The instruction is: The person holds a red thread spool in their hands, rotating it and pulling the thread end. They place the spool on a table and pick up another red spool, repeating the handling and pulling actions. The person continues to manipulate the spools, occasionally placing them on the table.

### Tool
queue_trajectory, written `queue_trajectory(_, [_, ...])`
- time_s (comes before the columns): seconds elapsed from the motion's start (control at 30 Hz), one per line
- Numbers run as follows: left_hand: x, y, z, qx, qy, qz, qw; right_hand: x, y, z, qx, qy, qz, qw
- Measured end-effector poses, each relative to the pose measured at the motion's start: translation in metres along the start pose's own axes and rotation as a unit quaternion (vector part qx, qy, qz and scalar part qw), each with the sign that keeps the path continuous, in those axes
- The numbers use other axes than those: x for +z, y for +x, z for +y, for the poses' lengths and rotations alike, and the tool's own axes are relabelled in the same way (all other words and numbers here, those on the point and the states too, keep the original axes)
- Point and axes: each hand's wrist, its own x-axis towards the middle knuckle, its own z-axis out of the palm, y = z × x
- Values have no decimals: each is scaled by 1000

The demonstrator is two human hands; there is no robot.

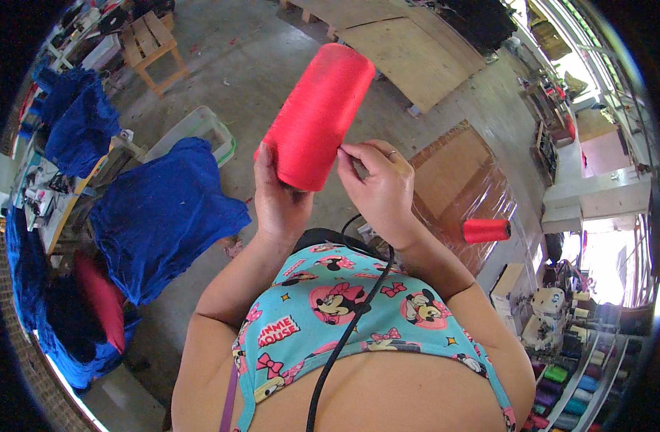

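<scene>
A large cone of bright red thread (321, 115) is held up in front of me, tilted with its top leaning right. My left hand (283, 198) is closed around its lower end, the thumb along its left side. At the cone's lower right side, my right hand (379, 180) makes a pinch with thumb and forefinger, the fingertips touching or very close to the thread. What lies in that pinch is too small to make out. Another red thread cone (486, 231) lies on its side to the right, on or over a plastic-wrapped brown board (456, 176).
Blue cloth (168, 209) hangs over a table on the left, near a clear plastic bin (200, 133). A wooden stool (151, 47) stands far left. Lower right are a sewing machine (547, 306) and racked thread spools (575, 396). A black cord (351, 313) runs down my front.
</scene>
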Motion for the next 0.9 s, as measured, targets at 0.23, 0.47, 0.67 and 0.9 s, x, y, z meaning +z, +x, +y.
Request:
queue_trajectory(0.23, [-1, 2, -9, 111, 104, -68, 986, -2, 1, 9, 14, 2, -27, 1000])
queue_trajectory(0.47, [-12, 13, 2, 123, 121, -58, 983, -12, 1, 26, 170, 230, -158, 945])
queue_trajectory(0.67, [-27, 20, 17, 110, 100, 6, 989, -22, 12, 25, 433, 616, -118, 647])
queue_trajectory(0.9, [-42, 18, 47, 157, 194, -33, 968, -53, 28, 51, 370, 722, -203, 549])
